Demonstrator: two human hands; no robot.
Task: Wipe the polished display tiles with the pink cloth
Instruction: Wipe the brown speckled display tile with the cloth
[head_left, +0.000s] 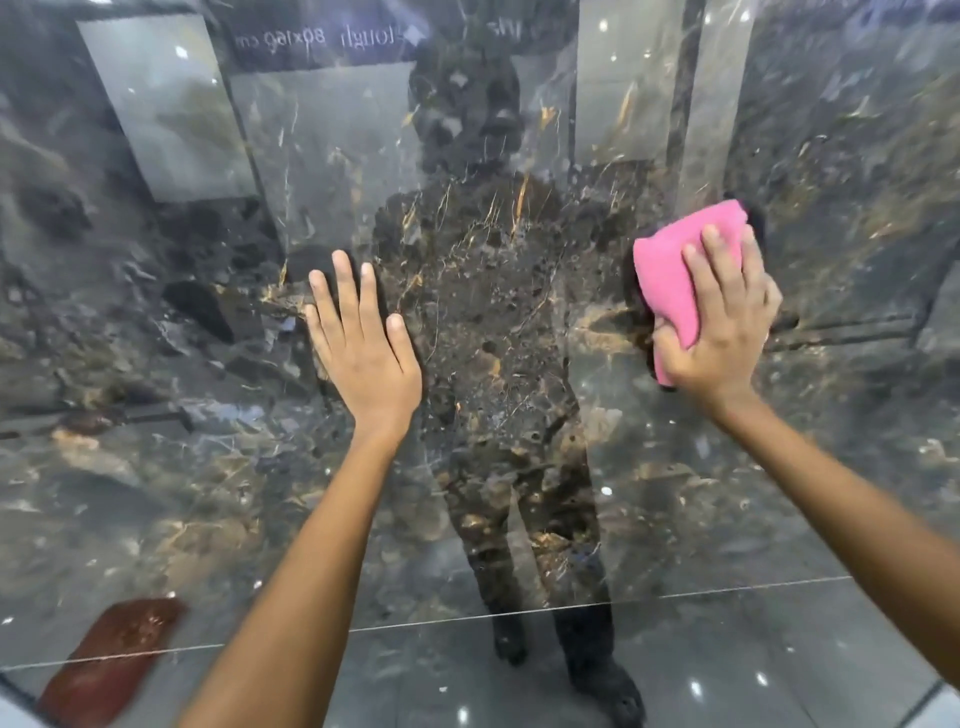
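- The person stands square to a big dark marbled tile (493, 322), glossy enough to mirror their own figure and the ceiling lights; a thin joint runs across at about 6 o'clock, where the floor seems to begin.
- The right hand (722, 322), out at 3 o'clock from the middle of the view, lies flat on the pink cloth (670, 275), fingers spread and almost straight, thumb hooked round the cloth's lower edge, pressing it to the tile.
- The left hand (363, 343), near 9 o'clock of centre, is spread wide with nothing in it, palm apparently braced on the tile.
- The cloth looks soft, light and folded into a thick pad; I'd judge it will bunch or slip from under the palm unless the thumb pins an edge, as it does here.
- The tile is hard, slick and likely to smear; the bare left palm may leave prints that want wiping.
- A reddish-brown patch (109, 654) shows at 7 o'clock; I can't tell what it is.
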